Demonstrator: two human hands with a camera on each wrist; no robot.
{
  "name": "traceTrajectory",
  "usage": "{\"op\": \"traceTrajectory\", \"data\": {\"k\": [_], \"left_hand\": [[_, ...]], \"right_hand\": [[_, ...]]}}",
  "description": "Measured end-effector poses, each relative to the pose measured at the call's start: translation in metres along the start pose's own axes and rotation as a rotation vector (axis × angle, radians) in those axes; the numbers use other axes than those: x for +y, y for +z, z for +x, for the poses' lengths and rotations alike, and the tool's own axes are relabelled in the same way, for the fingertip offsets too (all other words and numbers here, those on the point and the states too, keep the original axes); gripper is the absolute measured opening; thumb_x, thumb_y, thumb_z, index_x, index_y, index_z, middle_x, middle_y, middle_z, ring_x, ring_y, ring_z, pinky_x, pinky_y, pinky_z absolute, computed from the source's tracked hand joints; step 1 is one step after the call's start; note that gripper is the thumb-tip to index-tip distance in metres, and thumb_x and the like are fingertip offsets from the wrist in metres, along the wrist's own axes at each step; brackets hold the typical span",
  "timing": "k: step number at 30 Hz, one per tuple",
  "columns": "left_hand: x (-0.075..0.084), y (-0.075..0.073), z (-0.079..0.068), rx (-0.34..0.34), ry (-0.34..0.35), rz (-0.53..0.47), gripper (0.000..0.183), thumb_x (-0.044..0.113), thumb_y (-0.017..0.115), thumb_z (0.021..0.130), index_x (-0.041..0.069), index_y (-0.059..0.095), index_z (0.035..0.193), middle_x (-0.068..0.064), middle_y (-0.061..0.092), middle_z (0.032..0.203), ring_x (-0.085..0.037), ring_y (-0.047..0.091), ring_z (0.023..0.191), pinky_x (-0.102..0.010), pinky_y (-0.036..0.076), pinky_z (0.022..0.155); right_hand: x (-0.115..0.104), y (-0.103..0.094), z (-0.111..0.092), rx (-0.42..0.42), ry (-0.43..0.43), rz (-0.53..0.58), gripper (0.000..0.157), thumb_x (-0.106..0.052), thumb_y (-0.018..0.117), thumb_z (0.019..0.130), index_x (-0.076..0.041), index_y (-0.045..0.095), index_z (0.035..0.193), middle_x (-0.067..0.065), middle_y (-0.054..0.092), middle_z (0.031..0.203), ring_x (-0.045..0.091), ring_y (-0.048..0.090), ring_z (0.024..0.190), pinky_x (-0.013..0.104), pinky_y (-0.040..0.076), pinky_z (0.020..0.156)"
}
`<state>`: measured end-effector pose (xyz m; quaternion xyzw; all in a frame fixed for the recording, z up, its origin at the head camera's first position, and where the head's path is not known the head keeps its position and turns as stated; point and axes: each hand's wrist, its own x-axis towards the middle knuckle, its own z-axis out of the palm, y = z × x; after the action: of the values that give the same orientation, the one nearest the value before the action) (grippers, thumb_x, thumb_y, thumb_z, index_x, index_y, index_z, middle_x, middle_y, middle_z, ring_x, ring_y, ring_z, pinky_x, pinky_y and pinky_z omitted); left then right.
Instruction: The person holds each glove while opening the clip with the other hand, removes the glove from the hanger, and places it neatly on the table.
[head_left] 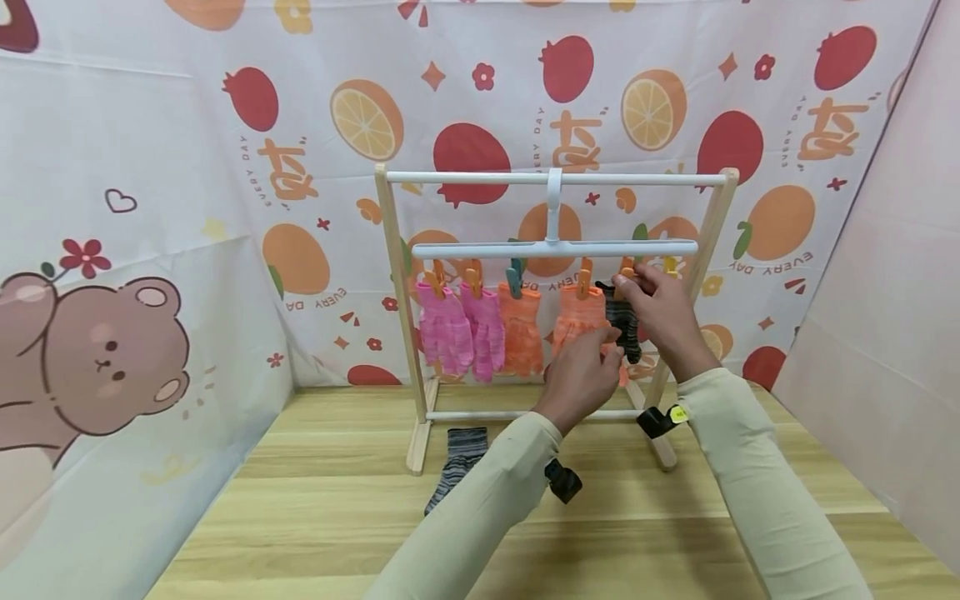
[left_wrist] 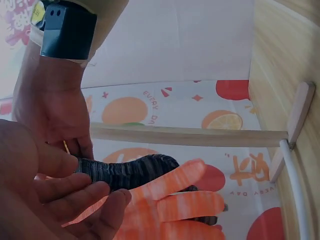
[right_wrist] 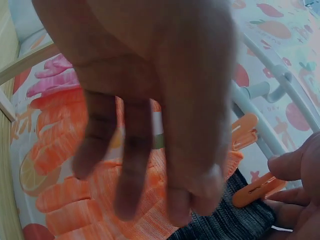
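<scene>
At the right of the hanger, my right hand [head_left: 667, 321] pinches an orange clothespin [right_wrist: 257, 192] at the cuff of a dark striped knit glove [head_left: 622, 325]. My left hand [head_left: 585, 375] is just below, its fingers loosely extended in front of an orange glove [head_left: 573, 312] and close to the dark glove; whether they touch it is unclear. That orange glove hangs from another orange clothespin [head_left: 584, 279]. Further left hang a second orange glove [head_left: 521, 333] from a teal clothespin [head_left: 514, 277], and two pink gloves, one at the far left [head_left: 444, 329] and one beside it [head_left: 486, 333].
The white hanger [head_left: 480, 249] hangs from the top bar [head_left: 465, 177] of a wooden rack [head_left: 401, 292]. A yellow clothespin [head_left: 670, 265] sits near its right end. A grey-black knit piece [head_left: 459, 458] lies on the wooden table [head_left: 300, 517], partly hidden by the left sleeve.
</scene>
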<state>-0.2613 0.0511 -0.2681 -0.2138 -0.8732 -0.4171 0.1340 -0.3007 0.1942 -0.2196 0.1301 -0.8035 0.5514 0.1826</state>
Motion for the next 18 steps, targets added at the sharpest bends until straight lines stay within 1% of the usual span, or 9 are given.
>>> {"op": "traceTrajectory", "data": {"k": [1,3,7,8,10,12,14,16,18], "left_hand": [[0.001,0.001,0.002,0.002,0.005,-0.005,0.034,0.024,0.051,0.108,0.015,0.062,0.139,0.001,0.071,0.116,-0.011,0.057,0.059,-0.028,0.045,0.053],[0.002,0.002,0.005,0.005,0.012,-0.011,0.035,0.024,0.051,0.108,0.015,0.061,0.141,0.0,0.07,0.122,-0.013,0.06,0.064,-0.029,0.047,0.057],[0.006,0.004,0.011,0.038,0.013,-0.002,0.035,0.023,0.05,0.108,0.015,0.06,0.141,-0.002,0.066,0.132,-0.013,0.065,0.082,-0.032,0.05,0.07],[0.006,0.005,0.012,0.05,0.009,0.001,0.035,0.023,0.05,0.108,0.015,0.06,0.141,-0.002,0.066,0.13,-0.012,0.065,0.087,-0.032,0.051,0.071],[0.008,0.005,0.014,0.081,-0.006,0.011,0.035,0.023,0.051,0.108,0.015,0.061,0.14,-0.002,0.068,0.123,-0.012,0.063,0.081,-0.032,0.05,0.069],[0.009,0.005,0.015,0.11,-0.034,0.026,0.035,0.024,0.053,0.107,0.016,0.061,0.14,-0.001,0.069,0.118,-0.013,0.063,0.081,-0.033,0.05,0.068],[0.01,0.004,0.016,0.13,-0.057,0.039,0.036,0.025,0.053,0.107,0.016,0.061,0.14,-0.002,0.07,0.108,-0.017,0.064,0.081,-0.036,0.051,0.068],[0.01,0.004,0.017,0.144,-0.08,0.05,0.037,0.026,0.054,0.106,0.016,0.06,0.141,-0.002,0.07,0.112,-0.02,0.066,0.09,-0.039,0.054,0.073],[0.008,0.005,0.018,0.147,-0.098,0.058,0.039,0.026,0.054,0.106,0.016,0.058,0.143,-0.003,0.069,0.119,-0.022,0.067,0.102,-0.041,0.055,0.081]], "right_hand": [[0.001,0.001,0.0,0.01,-0.002,0.002,0.055,-0.034,0.059,0.105,0.001,0.049,0.147,0.02,0.064,0.125,0.025,0.058,0.11,0.035,0.046,0.088],[0.002,0.001,0.001,0.027,-0.003,0.005,0.051,-0.034,0.06,0.104,0.0,0.054,0.141,0.019,0.064,0.116,0.023,0.056,0.1,0.033,0.043,0.079],[0.003,0.0,0.0,0.035,-0.02,-0.001,0.045,-0.035,0.06,0.104,0.0,0.06,0.132,0.019,0.066,0.111,0.021,0.058,0.097,0.031,0.044,0.079],[0.003,0.0,0.0,0.035,-0.025,-0.007,0.044,-0.035,0.06,0.104,0.0,0.061,0.13,0.018,0.066,0.11,0.021,0.058,0.095,0.03,0.044,0.078],[0.002,-0.001,0.0,0.038,-0.038,-0.028,0.041,-0.036,0.06,0.104,-0.001,0.064,0.124,0.018,0.067,0.108,0.019,0.057,0.086,0.029,0.043,0.071],[0.001,-0.003,0.0,0.043,-0.05,-0.048,0.04,-0.037,0.061,0.103,-0.002,0.066,0.122,0.016,0.067,0.103,0.017,0.051,0.075,0.029,0.039,0.061],[0.0,-0.004,0.0,0.055,-0.062,-0.067,0.039,-0.037,0.061,0.103,-0.004,0.068,0.121,0.014,0.066,0.097,0.016,0.045,0.068,0.029,0.036,0.055],[0.001,-0.005,0.0,0.058,-0.074,-0.08,0.038,-0.036,0.061,0.103,-0.004,0.069,0.122,0.013,0.066,0.097,0.017,0.045,0.068,0.029,0.036,0.054],[0.001,-0.005,-0.001,0.054,-0.076,-0.104,0.038,-0.036,0.061,0.103,-0.003,0.069,0.121,0.014,0.065,0.096,0.019,0.047,0.073,0.029,0.038,0.058]]}}
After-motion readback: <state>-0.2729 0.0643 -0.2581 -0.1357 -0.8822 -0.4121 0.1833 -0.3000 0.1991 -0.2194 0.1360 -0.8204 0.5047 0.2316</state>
